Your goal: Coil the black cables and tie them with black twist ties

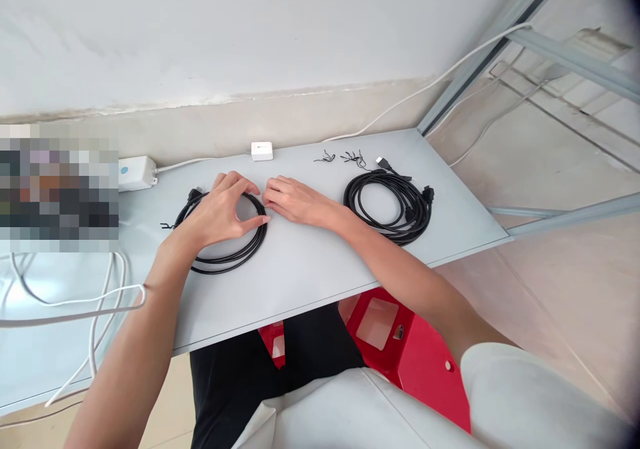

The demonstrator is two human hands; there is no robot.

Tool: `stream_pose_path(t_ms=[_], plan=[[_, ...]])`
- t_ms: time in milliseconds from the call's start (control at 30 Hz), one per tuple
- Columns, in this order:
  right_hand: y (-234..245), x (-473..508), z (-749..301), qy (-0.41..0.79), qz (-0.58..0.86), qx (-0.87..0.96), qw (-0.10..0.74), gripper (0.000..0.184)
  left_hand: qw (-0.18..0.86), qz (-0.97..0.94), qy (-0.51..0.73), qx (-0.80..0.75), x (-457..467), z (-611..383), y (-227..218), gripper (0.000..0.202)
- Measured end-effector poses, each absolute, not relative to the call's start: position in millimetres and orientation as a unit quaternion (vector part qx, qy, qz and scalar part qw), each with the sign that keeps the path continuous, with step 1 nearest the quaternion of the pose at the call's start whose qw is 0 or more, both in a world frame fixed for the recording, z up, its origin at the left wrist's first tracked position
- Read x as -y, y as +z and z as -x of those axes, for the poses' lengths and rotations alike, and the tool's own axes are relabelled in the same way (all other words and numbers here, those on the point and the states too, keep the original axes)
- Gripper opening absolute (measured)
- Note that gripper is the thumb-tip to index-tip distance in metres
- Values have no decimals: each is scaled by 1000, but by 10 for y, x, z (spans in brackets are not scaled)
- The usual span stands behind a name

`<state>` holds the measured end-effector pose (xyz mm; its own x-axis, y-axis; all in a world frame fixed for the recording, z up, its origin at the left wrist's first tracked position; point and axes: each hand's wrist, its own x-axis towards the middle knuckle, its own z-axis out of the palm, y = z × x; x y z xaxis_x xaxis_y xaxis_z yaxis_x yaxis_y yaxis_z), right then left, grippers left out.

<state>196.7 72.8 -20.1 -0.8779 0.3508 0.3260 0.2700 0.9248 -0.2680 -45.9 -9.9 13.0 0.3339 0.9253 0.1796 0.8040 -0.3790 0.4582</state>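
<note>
A coiled black cable [227, 260] lies on the light grey table, its dark connector end [195, 194] showing at the coil's upper left. My left hand [223, 209] reaches over the coil, thumb and fingers bent around its right side. From the right, my right hand [293, 199] meets that same edge of the coil with its fingers curled together. Whatever its fingertips pinch is hidden. Below my left wrist, a short black tie [167, 226] sticks out beside the coil.
Coiled black HDMI cables [395, 229] lie to the right, near loose black twist ties [354, 159]. Along the wall are a small white box [262, 151] and a white power strip [137, 172]. White cords [95, 302] loop at left. A metal frame [465, 56] stands right; a red stool [425, 362] is below.
</note>
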Motion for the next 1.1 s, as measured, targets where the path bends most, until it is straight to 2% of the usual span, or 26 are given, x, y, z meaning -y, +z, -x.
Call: stream_pose_path(t_ms=[100,200,333,533,967,1100], plan=[[-211,-683,-1927,77,185,966,166,25,146,-797,191,-554,99,475,121,68],[-205,-658,-1920,104,200,961,158,20,104,-806,192,-550,97,486,109,73],[-166,-651,-1946,219,198,938,181,14,102,-810,186,-547,79,495,103,55],[-94,-628,-1964,378,198,883,198,13,187,-803,187,-533,60,450,84,59],[-34,-595,-1975,459,180,832,255,19,206,-796,256,-508,54,465,49,62],[-23,-597,-1963,447,192,829,276,20,194,-794,295,-494,61,445,58,61]])
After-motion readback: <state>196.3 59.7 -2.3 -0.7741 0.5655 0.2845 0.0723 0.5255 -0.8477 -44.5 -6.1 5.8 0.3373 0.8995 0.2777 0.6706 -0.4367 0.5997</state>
